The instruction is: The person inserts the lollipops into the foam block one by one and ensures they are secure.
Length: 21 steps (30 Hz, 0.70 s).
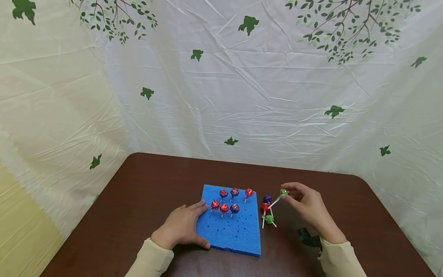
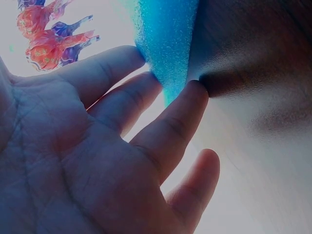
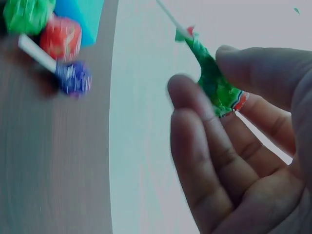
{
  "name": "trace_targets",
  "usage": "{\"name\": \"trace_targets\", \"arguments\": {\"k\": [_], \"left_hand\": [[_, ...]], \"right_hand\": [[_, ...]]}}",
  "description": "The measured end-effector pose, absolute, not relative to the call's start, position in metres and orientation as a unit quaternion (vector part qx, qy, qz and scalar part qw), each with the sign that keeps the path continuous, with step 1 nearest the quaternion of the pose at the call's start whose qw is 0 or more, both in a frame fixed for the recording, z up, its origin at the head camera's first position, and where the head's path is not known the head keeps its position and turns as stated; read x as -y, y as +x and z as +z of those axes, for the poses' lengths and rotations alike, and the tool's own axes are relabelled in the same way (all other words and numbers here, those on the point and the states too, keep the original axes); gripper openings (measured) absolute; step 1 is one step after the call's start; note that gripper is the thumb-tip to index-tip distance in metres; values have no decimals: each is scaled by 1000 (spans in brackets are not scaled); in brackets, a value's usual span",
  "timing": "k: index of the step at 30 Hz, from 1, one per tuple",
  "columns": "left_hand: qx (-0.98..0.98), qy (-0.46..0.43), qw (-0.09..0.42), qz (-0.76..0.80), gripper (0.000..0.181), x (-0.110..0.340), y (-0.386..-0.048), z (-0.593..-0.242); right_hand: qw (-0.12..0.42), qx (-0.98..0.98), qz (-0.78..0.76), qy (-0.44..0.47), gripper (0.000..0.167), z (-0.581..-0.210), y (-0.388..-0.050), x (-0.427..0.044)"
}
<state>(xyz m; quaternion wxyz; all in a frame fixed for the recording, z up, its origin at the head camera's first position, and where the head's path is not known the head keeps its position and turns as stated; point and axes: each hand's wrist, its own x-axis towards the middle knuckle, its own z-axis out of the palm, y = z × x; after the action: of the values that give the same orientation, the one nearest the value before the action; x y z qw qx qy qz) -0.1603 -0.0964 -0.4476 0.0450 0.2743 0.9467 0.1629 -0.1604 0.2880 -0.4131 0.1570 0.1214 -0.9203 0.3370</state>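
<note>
A blue foam board [image 1: 228, 231] with small holes lies on the table. Several red and purple lollipops stand stick-down in its far half, among them a red one [image 1: 249, 192] by the right edge. My left hand [image 1: 183, 227] rests along the board's left side, fingers and thumb spread; in the left wrist view its fingertips touch the foam edge [image 2: 165, 44]. Between thumb and fingers my right hand [image 1: 309, 207] pinches a green-wrapped lollipop [image 3: 212, 80] by its head, the white stick pointing away. Below it lie a loose purple lollipop [image 1: 267, 199], a red one [image 1: 265, 207] and a green one [image 1: 269, 219].
The brown table [image 1: 155, 184] extends around the board on all sides. A pale cloth [image 1: 221, 96] with leaf prints hangs behind it. Something dark green [image 1: 308, 237] shows beside the right wrist.
</note>
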Motion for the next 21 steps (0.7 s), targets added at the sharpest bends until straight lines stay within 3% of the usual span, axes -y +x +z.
{"name": "trace_targets", "arguments": {"k": [21], "left_hand": [[-948,272,42,161,107,94,-161,-445]], "right_hand": [[141,883,392,217,33,-417,-162,-238]]}}
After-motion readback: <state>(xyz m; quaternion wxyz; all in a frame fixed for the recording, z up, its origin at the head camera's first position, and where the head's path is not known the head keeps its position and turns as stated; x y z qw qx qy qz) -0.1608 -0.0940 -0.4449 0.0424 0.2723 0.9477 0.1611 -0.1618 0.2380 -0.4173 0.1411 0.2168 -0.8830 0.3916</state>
